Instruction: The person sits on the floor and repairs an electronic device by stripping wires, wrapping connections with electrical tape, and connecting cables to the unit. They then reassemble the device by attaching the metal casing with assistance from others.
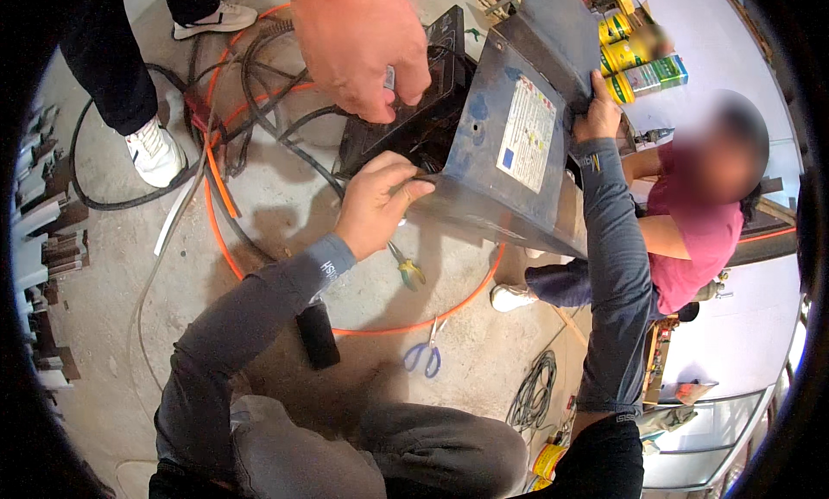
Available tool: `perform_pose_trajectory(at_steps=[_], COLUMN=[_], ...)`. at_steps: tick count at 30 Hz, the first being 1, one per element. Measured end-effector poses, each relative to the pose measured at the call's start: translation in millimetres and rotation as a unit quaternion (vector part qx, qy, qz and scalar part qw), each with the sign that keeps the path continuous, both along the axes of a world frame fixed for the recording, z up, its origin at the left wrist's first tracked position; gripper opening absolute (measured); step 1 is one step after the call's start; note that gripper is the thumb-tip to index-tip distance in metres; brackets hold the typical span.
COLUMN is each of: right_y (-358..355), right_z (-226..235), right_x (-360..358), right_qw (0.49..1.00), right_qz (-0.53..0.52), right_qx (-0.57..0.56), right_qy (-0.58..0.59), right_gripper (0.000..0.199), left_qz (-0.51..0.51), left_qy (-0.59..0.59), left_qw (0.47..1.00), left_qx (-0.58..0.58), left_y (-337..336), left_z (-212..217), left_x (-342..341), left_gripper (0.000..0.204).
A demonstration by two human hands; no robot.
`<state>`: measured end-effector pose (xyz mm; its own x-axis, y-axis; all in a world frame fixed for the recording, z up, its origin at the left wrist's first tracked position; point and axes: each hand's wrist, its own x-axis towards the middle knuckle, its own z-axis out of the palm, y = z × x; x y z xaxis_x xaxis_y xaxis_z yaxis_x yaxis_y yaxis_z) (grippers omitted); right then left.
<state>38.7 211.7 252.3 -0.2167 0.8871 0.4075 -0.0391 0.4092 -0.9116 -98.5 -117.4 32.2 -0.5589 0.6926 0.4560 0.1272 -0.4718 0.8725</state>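
A bent grey sheet-metal cover [484,136] with a printed white label is tilted up beside a black machine casing [361,145]. My left hand [376,207] is closed on the cover's near left edge, thumb on top. My right hand [598,112] grips its right side by a raised flap. From above, a co-worker's hand [358,46] reaches over the casing, pinching a small metallic piece [390,78] that I cannot make out. The casing's inside is dark and partly hidden by the hands and the cover.
Pliers [408,268], blue-handled scissors [423,357] and a black rectangular object [318,335] lie below the cover. Black cables and an orange hose [226,249] cross the floor. A person in pink [699,231] sits at right, near yellow containers [615,57]. A cable coil [535,391] lies lower right.
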Motion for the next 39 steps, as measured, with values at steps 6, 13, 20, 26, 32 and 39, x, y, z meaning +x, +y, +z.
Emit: perform_pose_trajectory(at_steps=[6,13,20,26,32,39], right_y=[28,89,109,114,131,-4], right_z=[-3,-23,-32,-35,-33,-25], right_x=[-43,-52,-78,-100,-58,16], right_qw=[0.998,0.99,0.96,0.914,0.767,0.729], right_qz=[-0.018,-0.064,-0.161,-0.212,-0.212,-0.227], right_qx=[-0.048,-0.055,0.087,0.179,0.29,0.576], right_qy=[0.036,-0.115,-0.21,-0.296,-0.531,-0.292], right_gripper=[0.047,0.054,0.046,0.049,0.044,0.022], left_qz=[0.065,0.231,0.207,0.215,0.18,0.233], left_qy=[-0.004,0.059,0.17,0.179,0.19,0.251], left_qw=[0.998,0.97,0.963,0.958,0.962,0.925], left_qx=[-0.027,-0.046,-0.026,-0.058,-0.077,-0.162], left_y=[25,50,54,53,79,81], left_z=[2,-10,5,21,18,-6], left_x=[-3,-8,-33,-48,-28,-51], left_gripper=[0.028,0.029,0.032,0.033,0.034,0.047])
